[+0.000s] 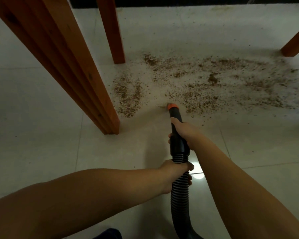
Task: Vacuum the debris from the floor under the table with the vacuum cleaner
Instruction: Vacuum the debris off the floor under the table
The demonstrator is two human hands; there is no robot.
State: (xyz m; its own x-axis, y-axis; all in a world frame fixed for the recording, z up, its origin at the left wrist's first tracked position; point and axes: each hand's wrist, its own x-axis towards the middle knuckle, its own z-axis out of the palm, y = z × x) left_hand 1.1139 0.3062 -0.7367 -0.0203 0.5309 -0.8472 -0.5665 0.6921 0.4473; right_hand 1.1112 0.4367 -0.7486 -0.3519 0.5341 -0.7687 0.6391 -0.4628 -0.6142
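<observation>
The debris (205, 83) is your biggest concern: a broad brown scatter across the pale tiled floor (41, 152), running from beside the nearest table leg (86, 87) far out to the right, with a separate patch just beside that leg. Most of it looks untouched, so judge this as early in the job. Work in slow, overlapping passes from the near edge outward, and keep the nozzle low so grains are drawn in rather than flicked away.

Your right hand (183, 131) wraps the black rigid tube (177, 135) with fingers curled round it; your left hand (176, 175) grips the ribbed hose (179, 195) just behind. Let the right steer and the left feed slack.

The orange nozzle tip (171, 106) sits at the floor, at the near edge of the scatter, between the two patches.

Mind the legs: a second leg (114, 31) stands behind the first and a third (297, 44) at far right; fine specks lie beyond them near the dark wall base (197, 1). The glossy tiles reflect a light by your left hand.
</observation>
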